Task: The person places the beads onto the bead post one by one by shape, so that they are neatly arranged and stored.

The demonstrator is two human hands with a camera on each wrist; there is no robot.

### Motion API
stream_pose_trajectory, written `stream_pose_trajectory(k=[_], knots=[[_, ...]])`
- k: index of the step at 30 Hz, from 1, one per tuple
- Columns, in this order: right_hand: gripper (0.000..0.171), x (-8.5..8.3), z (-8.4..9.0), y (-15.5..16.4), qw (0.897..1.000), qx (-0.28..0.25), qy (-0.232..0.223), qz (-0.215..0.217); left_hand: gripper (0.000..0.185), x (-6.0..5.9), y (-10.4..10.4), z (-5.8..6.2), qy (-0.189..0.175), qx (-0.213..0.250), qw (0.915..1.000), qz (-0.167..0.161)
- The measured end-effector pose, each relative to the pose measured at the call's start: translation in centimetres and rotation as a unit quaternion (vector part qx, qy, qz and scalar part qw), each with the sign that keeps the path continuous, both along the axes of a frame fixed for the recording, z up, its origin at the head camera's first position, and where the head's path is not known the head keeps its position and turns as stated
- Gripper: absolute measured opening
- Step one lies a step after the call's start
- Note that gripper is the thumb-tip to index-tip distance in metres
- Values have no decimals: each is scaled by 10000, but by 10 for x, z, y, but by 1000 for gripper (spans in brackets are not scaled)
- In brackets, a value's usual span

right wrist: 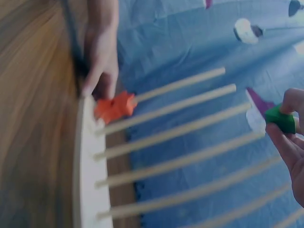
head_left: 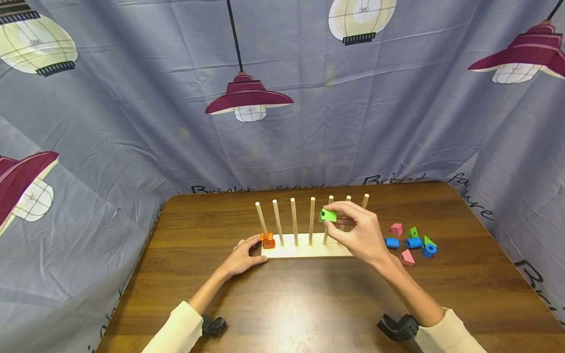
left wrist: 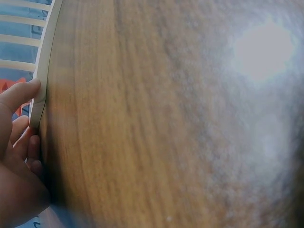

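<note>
A dark wooden table (head_left: 309,304) is carrying a pale peg board (head_left: 304,251) near its middle, while small pink, green and blue blocks (head_left: 412,242) are lying toward its right edge

Only readable text is on the curtain (head_left: 132,122) behind the table (head_left: 309,304): black script along the table's far edge, partly cut off. "Bright" (head_left: 212,189) at left, "future" (head_left: 300,187) barely showing mid, another "Bright" (head_left: 395,179) further right, then "fu..." (head_left: 478,196) running down the right side. More script bits at the right edge and lower left, unreadable. Nothing printed on the blocks (head_left: 412,242) or peg board (head_left: 304,250).
</note>
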State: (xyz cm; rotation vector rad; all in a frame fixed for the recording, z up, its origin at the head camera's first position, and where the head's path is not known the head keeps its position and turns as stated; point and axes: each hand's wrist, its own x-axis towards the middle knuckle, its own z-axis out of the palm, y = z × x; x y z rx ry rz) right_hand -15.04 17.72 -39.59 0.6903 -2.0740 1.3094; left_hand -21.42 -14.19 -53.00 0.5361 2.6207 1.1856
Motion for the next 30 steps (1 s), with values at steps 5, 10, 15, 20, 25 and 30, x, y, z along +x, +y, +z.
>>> stream_pose_trajectory(k=[5, 10, 15, 20, 25, 30], knots=[[34, -12, 12, -31, 9994, -245, -73, 237, 73, 0, -1, -3, 14, -40, 10000, -17], [31, -23, 19, -57, 9996, -243, -28, 129, 73, -1, -1, -5, 60, -92, 9999, -2], [28, -31, 20, -78, 9998, -152, -63, 126, 71, -1, 0, -5, 107, -86, 9999, 11], [27, -37, 16, -90, 9987, -212, -430, 153, 72, -1, 0, -3, 90, -40, 9999, -45], [25, -41, 10, -95, 9939, -181, -1083, 68, 72, -1, 0, -3, 116, -30, 9999, -105], [24, -42, 4, -97, 9887, -316, -1464, -25, 71, -1, -1, -3, 125, -54, 9999, -78]])
